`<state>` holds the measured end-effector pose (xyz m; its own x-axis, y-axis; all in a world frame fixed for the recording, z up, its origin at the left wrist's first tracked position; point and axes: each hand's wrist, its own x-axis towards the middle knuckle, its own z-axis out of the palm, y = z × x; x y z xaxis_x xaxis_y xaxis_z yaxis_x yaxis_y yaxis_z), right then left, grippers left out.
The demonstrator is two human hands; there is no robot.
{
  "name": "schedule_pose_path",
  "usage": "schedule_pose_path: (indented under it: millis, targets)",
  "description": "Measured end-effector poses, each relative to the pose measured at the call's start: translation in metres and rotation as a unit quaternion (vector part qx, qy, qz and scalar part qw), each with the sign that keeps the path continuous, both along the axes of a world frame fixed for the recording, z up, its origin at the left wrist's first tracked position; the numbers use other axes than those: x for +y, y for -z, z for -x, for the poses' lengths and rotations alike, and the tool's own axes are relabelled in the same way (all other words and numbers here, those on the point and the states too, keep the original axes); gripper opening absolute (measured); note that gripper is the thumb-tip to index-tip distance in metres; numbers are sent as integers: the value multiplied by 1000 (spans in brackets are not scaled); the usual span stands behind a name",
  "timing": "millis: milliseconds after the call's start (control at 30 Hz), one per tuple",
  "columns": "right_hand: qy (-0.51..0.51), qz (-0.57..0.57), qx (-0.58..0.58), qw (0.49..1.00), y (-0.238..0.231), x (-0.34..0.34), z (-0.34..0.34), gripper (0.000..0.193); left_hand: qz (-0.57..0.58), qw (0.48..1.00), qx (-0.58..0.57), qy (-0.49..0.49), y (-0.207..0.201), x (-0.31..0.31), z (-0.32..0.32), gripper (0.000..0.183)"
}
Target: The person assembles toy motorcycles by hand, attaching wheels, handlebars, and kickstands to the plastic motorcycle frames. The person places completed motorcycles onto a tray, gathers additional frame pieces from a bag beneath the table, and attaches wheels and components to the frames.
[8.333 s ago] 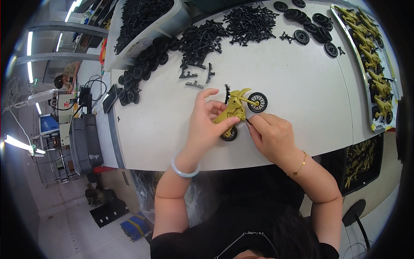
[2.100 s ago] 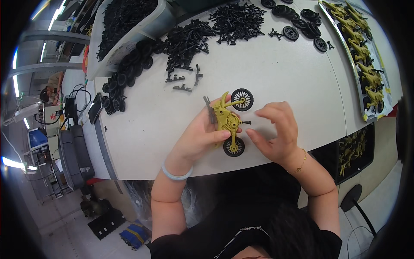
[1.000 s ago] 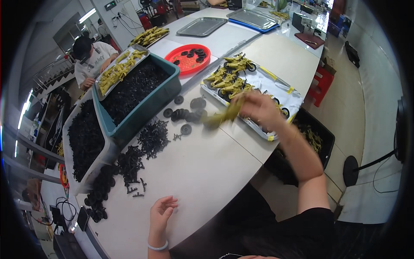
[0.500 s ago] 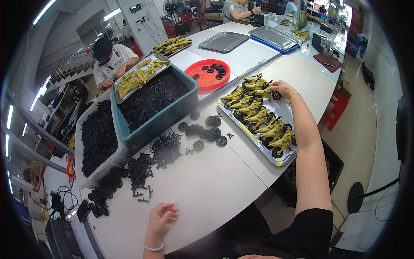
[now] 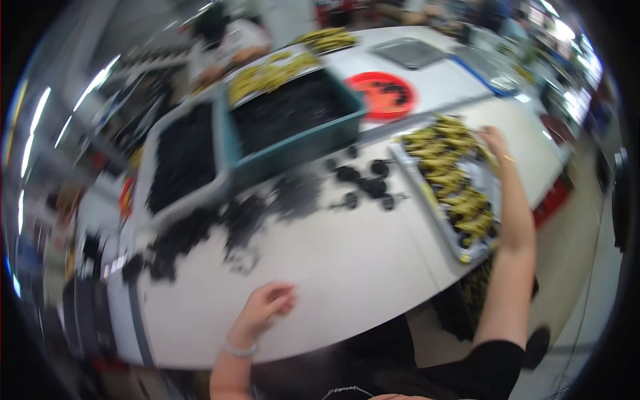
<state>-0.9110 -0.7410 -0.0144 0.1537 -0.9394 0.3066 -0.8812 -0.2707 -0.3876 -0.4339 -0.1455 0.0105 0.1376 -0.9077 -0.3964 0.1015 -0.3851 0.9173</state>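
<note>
My right hand (image 5: 494, 140) is at the far right rim of a silver tray (image 5: 427, 195). Motion smears its fingers, so I cannot make out whether they grip anything. Rows of yellow-green toy motorcycles (image 5: 457, 175) with black wheels fill much of that tray. My left hand (image 5: 272, 305) hovers over the white table near its front edge, fingers loosely bent with nothing in them. Beyond it lie a pile of small black plastic parts (image 5: 243, 217) and a cluster of black wheels (image 5: 372, 187).
A teal bin (image 5: 300, 150) and a white bin (image 5: 148, 193) hold black parts. Across the teal one rests a tray of yellow pieces (image 5: 270, 77). Farther back are a red basin (image 5: 363, 107) with black wheels and a grey tray (image 5: 410, 53). A person (image 5: 233, 40) sits behind the bins.
The whole view has swung left and blurred, shifting the table's contents rightward in the picture. My right hand remains by the tray's far right side; my left stays over the front of the table.
</note>
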Motion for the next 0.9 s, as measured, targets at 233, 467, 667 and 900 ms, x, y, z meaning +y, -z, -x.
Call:
schedule_pose_path:
  millis: [233,467,667,900]
  targets:
    - [-287,-11,-167,943,-41,144,-47,42,206,955,-206,46,20,-10,8,22]
    - [-474,-209,-96,850,-9,400,-164,30,337,806,-368,-316,-23,93,8,11]
    - [-388,-279,-179,860,19,428,-179,23,-130,637,-499,-573,41,339,-99,19]
    - [-340,-280,-171,881,32,430,-181,24,-386,719,-447,-365,161,402,-95,87]
